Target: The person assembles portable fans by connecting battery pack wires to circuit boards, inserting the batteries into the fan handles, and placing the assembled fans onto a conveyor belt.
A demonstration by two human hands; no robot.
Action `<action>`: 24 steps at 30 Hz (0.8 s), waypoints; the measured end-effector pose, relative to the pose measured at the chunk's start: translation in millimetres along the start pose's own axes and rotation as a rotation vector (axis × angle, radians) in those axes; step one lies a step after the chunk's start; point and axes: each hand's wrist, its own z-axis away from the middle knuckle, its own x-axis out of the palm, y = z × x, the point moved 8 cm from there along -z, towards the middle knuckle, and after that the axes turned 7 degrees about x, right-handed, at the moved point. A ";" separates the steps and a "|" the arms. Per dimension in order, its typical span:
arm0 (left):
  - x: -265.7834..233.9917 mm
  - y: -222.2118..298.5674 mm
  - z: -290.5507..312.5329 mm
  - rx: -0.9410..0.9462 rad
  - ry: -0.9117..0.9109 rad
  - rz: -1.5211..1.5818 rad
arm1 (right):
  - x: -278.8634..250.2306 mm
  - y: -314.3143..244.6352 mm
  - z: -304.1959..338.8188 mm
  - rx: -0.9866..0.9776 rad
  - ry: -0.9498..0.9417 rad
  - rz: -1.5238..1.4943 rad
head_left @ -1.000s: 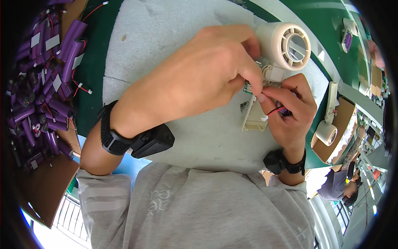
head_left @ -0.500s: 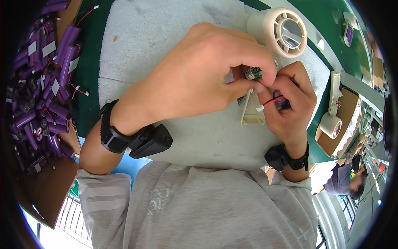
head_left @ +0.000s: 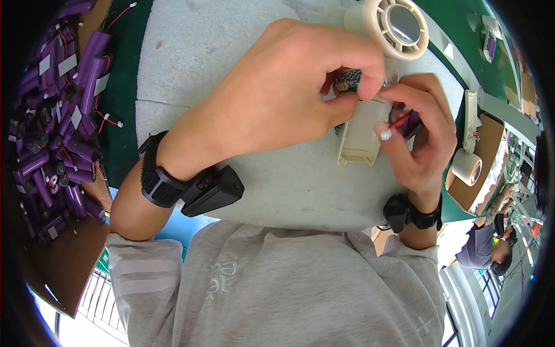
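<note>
A cream handheld fan lies on the foam pad, its round head (head_left: 400,26) at the far side and its opened handle shell (head_left: 358,139) toward me. My left hand (head_left: 295,87) is closed in a pinch at a small green circuit board (head_left: 348,80) above the shell; its fingertips partly cover the board. Curled beside the shell, my right hand (head_left: 425,127) holds a purple battery (head_left: 407,122), mostly hidden by the fingers. The battery's red and black wires end in a white plug (head_left: 385,135) at the right thumb.
At the left, a cardboard box (head_left: 63,272) holds many purple batteries (head_left: 72,150) with wires. White foam (head_left: 191,63) covers the green table. Right of it, another fan (head_left: 466,165) lies by a cardboard box (head_left: 488,139). A person (head_left: 483,248) is farther off at right.
My right hand has shifted right and slightly away from the left, carrying the battery, and more of the handle shell shows. The plug now sits at the right thumb. My left hand moved slightly upward.
</note>
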 end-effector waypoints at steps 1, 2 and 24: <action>0.8 -0.3 1.6 -0.004 -0.009 0.005 | -3.0 -1.1 0.0 -0.027 0.006 -0.053; 0.7 -1.1 0.4 -0.002 -0.018 0.009 | -4.1 2.4 0.2 -0.032 0.007 -0.051; -3.1 -17.1 3.3 -0.327 0.045 0.310 | 3.8 -6.9 15.3 -0.101 0.120 0.162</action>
